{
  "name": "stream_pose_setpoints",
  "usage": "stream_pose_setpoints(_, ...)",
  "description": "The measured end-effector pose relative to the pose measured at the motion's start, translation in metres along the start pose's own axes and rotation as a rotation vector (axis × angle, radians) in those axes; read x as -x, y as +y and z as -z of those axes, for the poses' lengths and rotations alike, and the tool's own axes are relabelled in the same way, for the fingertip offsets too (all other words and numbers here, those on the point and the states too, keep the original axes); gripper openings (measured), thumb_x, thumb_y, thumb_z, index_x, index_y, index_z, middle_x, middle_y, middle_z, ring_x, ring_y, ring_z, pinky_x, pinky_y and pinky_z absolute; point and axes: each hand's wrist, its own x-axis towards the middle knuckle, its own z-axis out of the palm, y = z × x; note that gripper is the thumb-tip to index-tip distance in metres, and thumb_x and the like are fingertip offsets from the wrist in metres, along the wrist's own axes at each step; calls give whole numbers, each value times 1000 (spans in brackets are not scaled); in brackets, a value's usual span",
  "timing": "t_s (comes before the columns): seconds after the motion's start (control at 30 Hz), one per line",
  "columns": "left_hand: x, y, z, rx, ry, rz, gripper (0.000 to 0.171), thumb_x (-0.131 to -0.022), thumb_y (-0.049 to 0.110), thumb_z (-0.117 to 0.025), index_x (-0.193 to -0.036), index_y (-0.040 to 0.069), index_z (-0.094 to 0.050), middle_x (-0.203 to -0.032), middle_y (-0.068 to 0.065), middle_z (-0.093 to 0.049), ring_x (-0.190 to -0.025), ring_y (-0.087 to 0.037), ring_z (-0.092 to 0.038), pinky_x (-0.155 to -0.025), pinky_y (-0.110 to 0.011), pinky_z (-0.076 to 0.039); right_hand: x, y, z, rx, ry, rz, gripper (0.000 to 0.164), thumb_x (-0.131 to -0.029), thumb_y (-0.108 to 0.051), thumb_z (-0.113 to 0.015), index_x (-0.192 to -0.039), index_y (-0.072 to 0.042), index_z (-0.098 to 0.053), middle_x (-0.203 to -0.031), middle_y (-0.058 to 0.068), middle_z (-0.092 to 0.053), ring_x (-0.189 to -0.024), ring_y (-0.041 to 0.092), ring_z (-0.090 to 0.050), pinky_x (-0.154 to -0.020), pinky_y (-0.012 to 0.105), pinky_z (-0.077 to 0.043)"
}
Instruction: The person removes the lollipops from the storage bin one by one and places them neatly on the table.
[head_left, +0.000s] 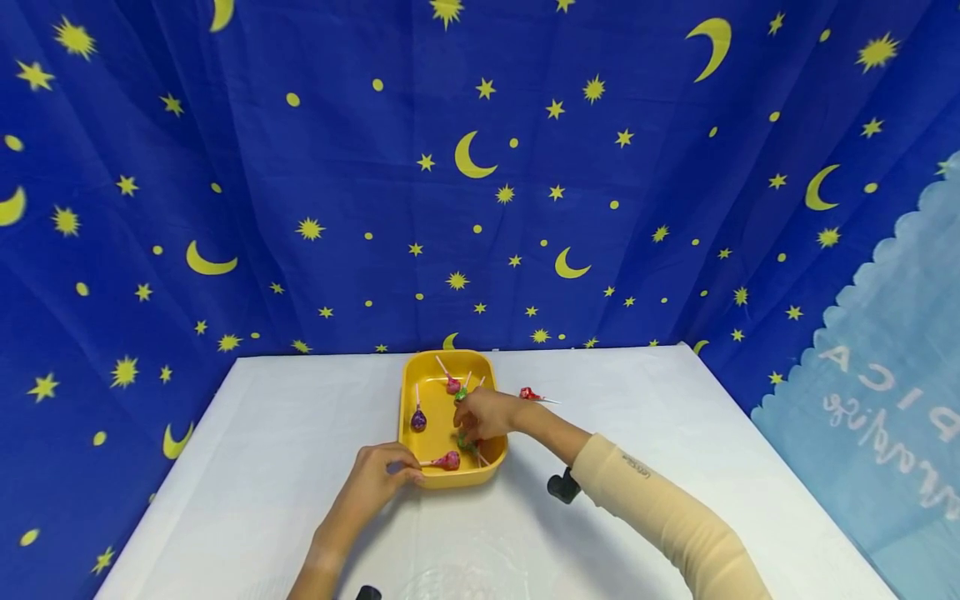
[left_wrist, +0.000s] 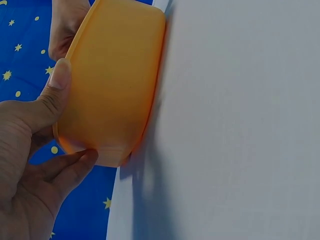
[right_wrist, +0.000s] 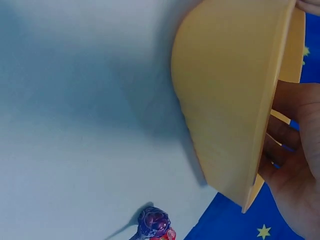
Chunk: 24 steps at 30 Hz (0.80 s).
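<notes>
A yellow plastic tray (head_left: 447, 479) stands on the white table with several wrapped lollipops inside. My left hand (head_left: 382, 475) grips its near left corner, thumb at the rim and fingers against the outer wall (left_wrist: 115, 85). Close to those fingertips lies a pink lollipop (head_left: 448, 461). My right hand (head_left: 486, 414) reaches over the right rim into the tray, fingers pointing down beside a green lollipop (head_left: 467, 442). The tray wall hides those fingertips in the right wrist view, so whether they pinch anything is unclear. A purple lollipop (head_left: 418, 421) lies along the left side.
A red lollipop (head_left: 529, 393) lies on the table right of the tray; the right wrist view shows a purple wrapper (right_wrist: 153, 221) beside something red there. Behind the table hangs a blue curtain (head_left: 480, 208) with moons and stars. A light blue cloth (head_left: 885, 400) hangs at the right.
</notes>
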Motion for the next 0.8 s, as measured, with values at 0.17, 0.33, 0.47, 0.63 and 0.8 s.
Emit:
stream_pose_setpoints(0.17, 0, 0, 0, -4, 2, -11, 8, -72, 13, -82, -77, 11, -75, -78, 8, -71, -78, -9, -67, -80, -33, -56, -2, -3, -5, 73, -34, -12, 28, -84, -21, -78, -109, -8, -73, -92, -1, -72, -80, 3, -61, -76, 14, -52)
stream_pose_setpoints(0.33, -1, 0, 1, -4, 4, -21, 9, -72, 13, -82, -77, 11, -75, -78, 8, -71, -78, -8, -67, -79, -33, -56, -3, -5, -9, 110, -51, -2, 25, -84, -22, -79, -105, -10, -74, -89, -4, -72, -77, 3, -59, -76, 14, -52)
stream_pose_setpoints(0.47, 0, -1, 0, -4, 4, -19, 8, -72, 14, -82, -77, 11, -75, -78, 9, -71, -78, -9, -67, -80, -33, -56, -5, -5, -12, 93, -57, 35, 25, -84, -15, -78, -108, -10, -73, -96, -4, -74, -83, 4, -62, -83, 15, -52)
stream_pose_setpoints(0.63, 0, -1, 0, 1, 1, -26, 7, -73, 14, -81, -77, 12, -75, -78, 9, -71, -78, -8, -67, -79, -33, -56, -6, -3, -17, -3, -57, 81, 33, -82, -1, -76, -113, -11, -72, -105, -2, -74, -90, 4, -64, -86, 15, -51)
stream_pose_setpoints(0.8, 0, -1, 0, -1, 1, -30, 7, -74, 14, -81, -77, 12, -75, -78, 10, -71, -78, -8, -67, -79, -33, -56, -7, -2, -18, 7, -50, 90, 32, -83, -3, -76, -114, -10, -71, -106, -1, -74, -87, 3, -63, -83, 13, -51)
